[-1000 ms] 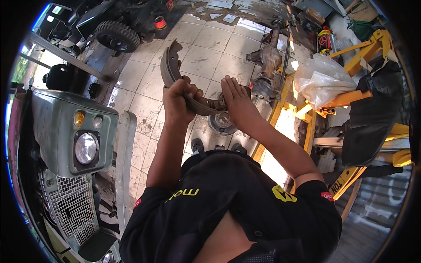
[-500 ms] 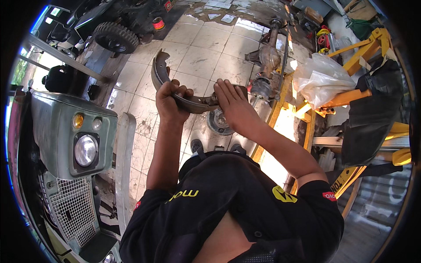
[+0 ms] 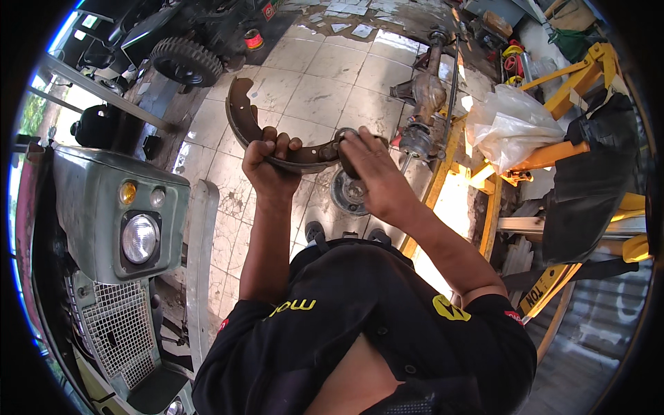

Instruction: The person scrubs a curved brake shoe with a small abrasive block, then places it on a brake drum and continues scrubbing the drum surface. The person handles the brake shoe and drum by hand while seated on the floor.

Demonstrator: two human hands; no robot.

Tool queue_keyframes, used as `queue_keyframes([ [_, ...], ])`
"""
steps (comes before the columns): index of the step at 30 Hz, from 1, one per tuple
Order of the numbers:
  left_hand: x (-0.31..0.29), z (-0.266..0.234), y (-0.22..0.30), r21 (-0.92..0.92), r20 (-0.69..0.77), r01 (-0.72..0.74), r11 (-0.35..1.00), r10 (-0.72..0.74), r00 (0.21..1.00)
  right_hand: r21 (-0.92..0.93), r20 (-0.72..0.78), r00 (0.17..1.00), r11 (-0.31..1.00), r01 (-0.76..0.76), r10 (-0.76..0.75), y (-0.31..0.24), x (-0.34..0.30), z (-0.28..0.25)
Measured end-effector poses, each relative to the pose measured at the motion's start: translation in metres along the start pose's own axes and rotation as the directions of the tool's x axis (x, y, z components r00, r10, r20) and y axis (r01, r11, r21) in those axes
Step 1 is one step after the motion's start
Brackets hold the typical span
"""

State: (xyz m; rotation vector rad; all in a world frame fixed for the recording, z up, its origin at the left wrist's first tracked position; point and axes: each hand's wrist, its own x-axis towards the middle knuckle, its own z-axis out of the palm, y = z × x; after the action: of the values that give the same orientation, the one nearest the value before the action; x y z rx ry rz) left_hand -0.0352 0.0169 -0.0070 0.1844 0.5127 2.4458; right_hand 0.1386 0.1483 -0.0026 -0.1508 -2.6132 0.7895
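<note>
A curved brown brake shoe (image 3: 243, 123) is held up in front of me, its outer face arcing from far left toward the middle. My left hand (image 3: 271, 158) wraps round its lower middle, fingers over the inner edge. Against the shoe's right end sits a dark curved metal piece (image 3: 348, 160), largely covered by my right hand (image 3: 377, 173). The fingers of that hand lie stretched across the piece; its thumb is hidden, as is how the two parts meet. Below and behind them, a round metal hub or drum (image 3: 348, 194) rests low near my feet.
A vehicle front with a headlight (image 3: 140, 238) and a pale bumper (image 3: 201, 270) stands close on my left. To the right lie an axle (image 3: 425, 93), a yellow frame (image 3: 443, 176), and a clear plastic bag (image 3: 508, 128). Farther off are a tyre (image 3: 185, 61) and red can (image 3: 253, 39).
The brake shoe has tilted, its far end swinging left. My right hand has turned and shifted slightly right, showing more of the dark piece. My left hand keeps its hold.
</note>
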Motion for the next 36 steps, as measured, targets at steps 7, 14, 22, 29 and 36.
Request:
queue_keyframes([
  [7,-0.015,0.009,-0.011,0.128,0.038,-0.03,0.991,0.025,0.999,-0.344,0.119,0.987,0.937,-0.064,0.111,0.018,0.003,0.009],
  [14,-0.02,0.019,-0.011,0.202,-0.034,-0.076,0.977,0.084,0.996,-0.345,0.103,0.988,0.936,-0.072,0.115,0.02,0.003,0.017],
  [22,-0.028,0.029,-0.014,0.295,-0.091,-0.102,0.95,0.134,0.987,-0.322,0.13,0.975,0.938,-0.128,0.178,0.009,0.005,0.023],
  [29,-0.032,0.041,-0.018,0.292,-0.134,-0.119,0.949,0.164,0.977,-0.272,0.111,0.985,0.957,-0.101,0.136,0.015,0.002,0.026],
  [36,-0.033,0.045,-0.014,0.321,-0.042,-0.174,0.931,0.197,0.979,-0.295,0.087,0.993,0.954,-0.047,0.075,0.018,0.002,0.029],
])
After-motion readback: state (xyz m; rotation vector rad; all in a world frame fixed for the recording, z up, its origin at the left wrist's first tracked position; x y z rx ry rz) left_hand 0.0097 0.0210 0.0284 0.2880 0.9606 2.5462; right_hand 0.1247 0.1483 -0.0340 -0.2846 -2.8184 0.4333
